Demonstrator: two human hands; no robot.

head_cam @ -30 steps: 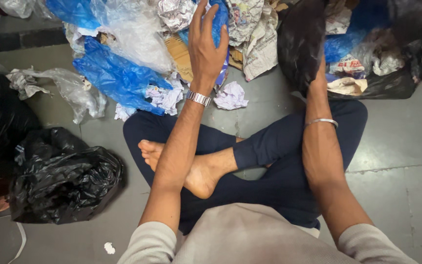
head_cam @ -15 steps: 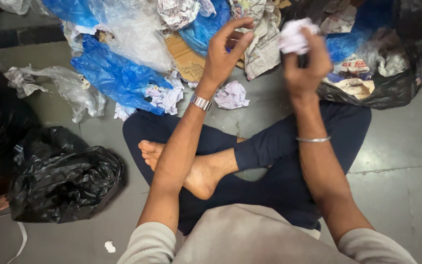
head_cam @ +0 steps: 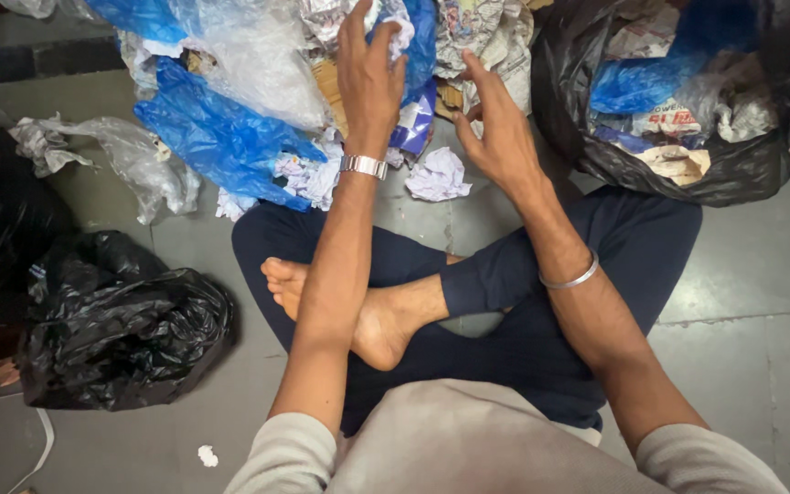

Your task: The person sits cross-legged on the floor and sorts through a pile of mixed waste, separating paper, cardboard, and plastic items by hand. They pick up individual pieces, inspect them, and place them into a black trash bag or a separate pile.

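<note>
1. Your left hand (head_cam: 372,78) reaches up into the trash pile. Its grip is loose, with the fingers spread flat and curled a little over the crumpled white paper (head_cam: 393,27) at the top. It touches the paper but does not squeeze it yet.
2. Your right hand (head_cam: 497,133) is open too. Its grip holds nothing. The fingers point up at the crinkled newspaper (head_cam: 477,37), close to it, so both hands can dig in the same spot.
3. A small ball of white paper (head_cam: 438,176) lies on the floor between your two wrists. It sits alone, just in front of the pile.
4. A silver watch (head_cam: 364,166) is on your left wrist and a thin silver bangle (head_cam: 571,277) is on your right arm.
5. Blue plastic bags (head_cam: 217,137) and a clear plastic bag (head_cam: 262,59) lie heaped to the left of your hands. They are soft, so they slump over each other.
6. An open black bag (head_cam: 678,169) sits to your right, near your right knee, easy to reach. It has papers and blue plastic inside.
7. A tied black bag (head_cam: 121,334) rests on the floor (head_cam: 761,274) to your left, well apart from the pile.
8. You sit cross-legged, with your bare foot (head_cam: 358,311) tucked in front, so the pile is close.
</note>
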